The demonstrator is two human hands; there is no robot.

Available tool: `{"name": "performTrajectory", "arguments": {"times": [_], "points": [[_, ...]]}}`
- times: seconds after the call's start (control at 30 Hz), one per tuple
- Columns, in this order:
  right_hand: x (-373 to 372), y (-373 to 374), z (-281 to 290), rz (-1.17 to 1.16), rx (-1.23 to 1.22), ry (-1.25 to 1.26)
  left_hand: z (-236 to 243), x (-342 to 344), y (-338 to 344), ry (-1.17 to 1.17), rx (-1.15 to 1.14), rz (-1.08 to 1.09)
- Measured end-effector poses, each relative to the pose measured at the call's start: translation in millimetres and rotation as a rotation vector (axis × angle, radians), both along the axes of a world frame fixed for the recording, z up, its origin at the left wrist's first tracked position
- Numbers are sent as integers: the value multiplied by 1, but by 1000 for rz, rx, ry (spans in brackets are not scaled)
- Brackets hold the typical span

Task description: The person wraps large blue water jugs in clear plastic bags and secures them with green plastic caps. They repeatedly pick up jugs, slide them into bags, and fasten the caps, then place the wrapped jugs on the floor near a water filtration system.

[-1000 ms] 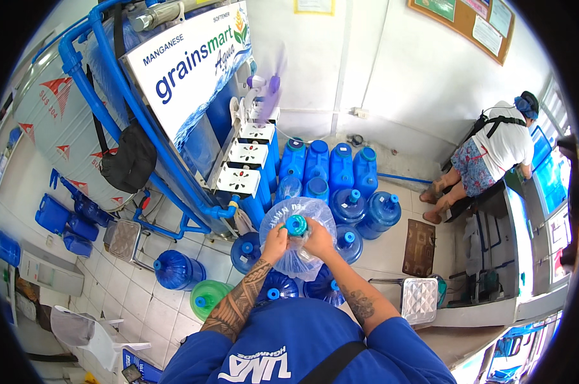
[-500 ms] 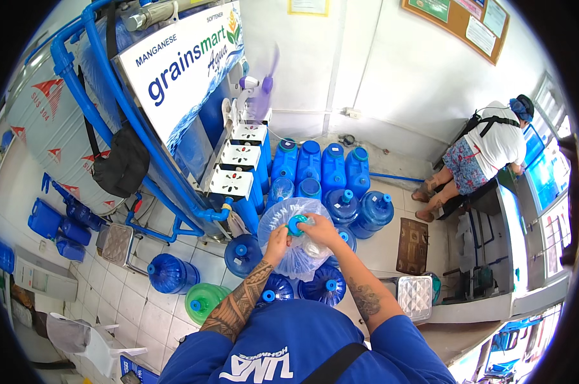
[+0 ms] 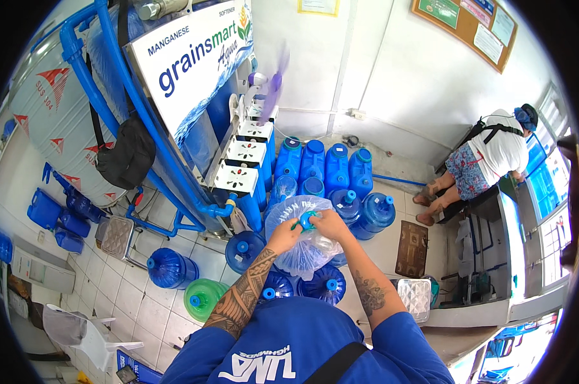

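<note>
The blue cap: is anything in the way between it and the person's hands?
Nothing that I can see: the left hand and right hand are right at the blue cap, with the clear plastic bag spreading out around it.

1. Your shirt (image 3: 264,329): blue, white lettering.
2. Your left forearm (image 3: 241,297): dark geometric tattoos; right forearm (image 3: 371,291): dark flower-like tattoo.
3. Before you, cap (image 3: 307,219): blue and green.
4. Below it, plastic bag (image 3: 296,258): translucent, pale lettering.
5. Leftward of you, jug (image 3: 206,299): green.
</note>
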State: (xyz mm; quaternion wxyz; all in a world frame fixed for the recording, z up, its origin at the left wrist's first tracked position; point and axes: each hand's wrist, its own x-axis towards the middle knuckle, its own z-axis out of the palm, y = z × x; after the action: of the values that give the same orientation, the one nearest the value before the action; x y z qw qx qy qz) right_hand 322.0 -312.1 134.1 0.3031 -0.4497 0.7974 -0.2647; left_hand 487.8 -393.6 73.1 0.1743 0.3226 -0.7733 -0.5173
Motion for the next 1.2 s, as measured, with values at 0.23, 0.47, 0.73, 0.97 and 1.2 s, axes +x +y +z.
{"name": "performTrajectory", "arguments": {"times": [0.23, 0.47, 0.73, 0.97, 1.2], "points": [[-2, 6, -12, 47, -142, -36, -16, 29, 6, -377, -402, 133], [-7, 9, -21, -45, -117, -66, -34, 49, -34, -501, -403, 424], [-26, 16, -24, 53, -175, -264, -10, 53, -37, 288, -245, 276], [-20, 18, -29, 47, -211, -306, 28, 0, 8, 220, -15, -25], [-16, 26, -40, 91, -389, -393, 31, -8, 18, 194, -254, -53]]}}
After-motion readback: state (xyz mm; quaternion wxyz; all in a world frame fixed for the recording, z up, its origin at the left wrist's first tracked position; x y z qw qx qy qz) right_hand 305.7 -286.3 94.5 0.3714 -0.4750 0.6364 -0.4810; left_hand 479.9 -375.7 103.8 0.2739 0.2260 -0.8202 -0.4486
